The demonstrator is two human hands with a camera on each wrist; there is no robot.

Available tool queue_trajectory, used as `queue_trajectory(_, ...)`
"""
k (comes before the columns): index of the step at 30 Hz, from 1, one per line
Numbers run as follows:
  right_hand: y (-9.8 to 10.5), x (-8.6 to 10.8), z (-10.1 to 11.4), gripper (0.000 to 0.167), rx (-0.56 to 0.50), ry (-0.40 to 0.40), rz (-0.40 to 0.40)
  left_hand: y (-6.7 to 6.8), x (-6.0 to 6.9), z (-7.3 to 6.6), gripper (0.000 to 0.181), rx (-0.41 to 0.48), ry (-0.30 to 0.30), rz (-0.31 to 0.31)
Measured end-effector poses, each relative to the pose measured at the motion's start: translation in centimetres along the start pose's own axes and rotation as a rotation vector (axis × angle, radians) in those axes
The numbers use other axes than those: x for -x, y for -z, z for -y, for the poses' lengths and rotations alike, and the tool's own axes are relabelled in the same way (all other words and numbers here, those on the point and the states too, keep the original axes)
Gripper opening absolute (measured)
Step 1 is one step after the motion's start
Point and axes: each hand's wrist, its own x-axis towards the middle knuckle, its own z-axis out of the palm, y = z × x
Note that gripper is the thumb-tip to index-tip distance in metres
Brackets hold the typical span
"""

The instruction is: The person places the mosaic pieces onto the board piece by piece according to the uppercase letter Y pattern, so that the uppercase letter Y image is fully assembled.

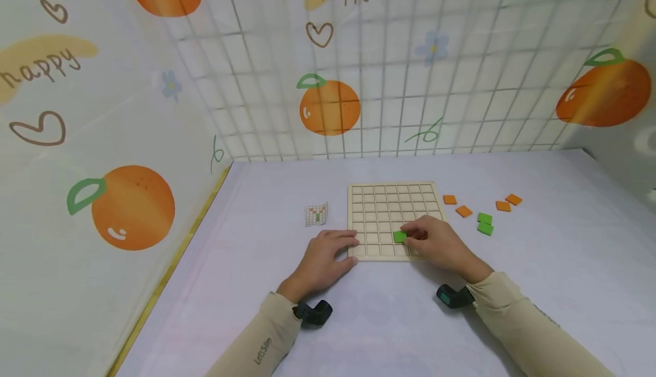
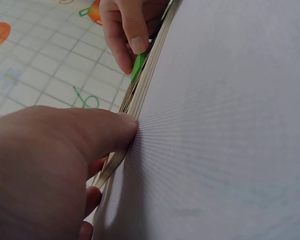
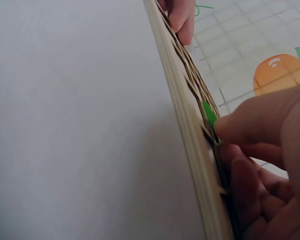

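Green tile [image 1: 399, 237] is located at 6 o'clock from the centre of the gridded board [image 1: 372, 207], pinched by the right hand [image 1: 439, 244]; whether it is seated in a cell cannot be determined. The left hand [image 1: 322, 256], fingers extended, touches the board's rim at 8 o'clock. Outside the board, the bench [image 1: 379, 326] carries a printed card [image 1: 316, 215] at 9 o'clock and loose orange tiles [image 1: 463, 211] and green spares [image 1: 484, 229] near 3 o'clock.
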Motion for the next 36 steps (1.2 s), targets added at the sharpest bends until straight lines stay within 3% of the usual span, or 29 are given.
queue_trajectory(20,0.07,-0.52,-0.18,0.025,0.103,0.115,-0.013,0.16,-0.4,-0.53,0.038,0.011,0.006,-0.02)
queue_trajectory(30,-0.07,-0.47,-0.31,0.025,0.111,0.11,-0.009,-0.29,-0.09,-0.67,0.037,0.003,0.016,-0.043)
queue_trajectory(36,0.63,0.2,-0.77,0.027,-0.001,0.013,-0.073,-0.33,-0.17,-0.33,0.036,-0.002,-0.003,-0.056)
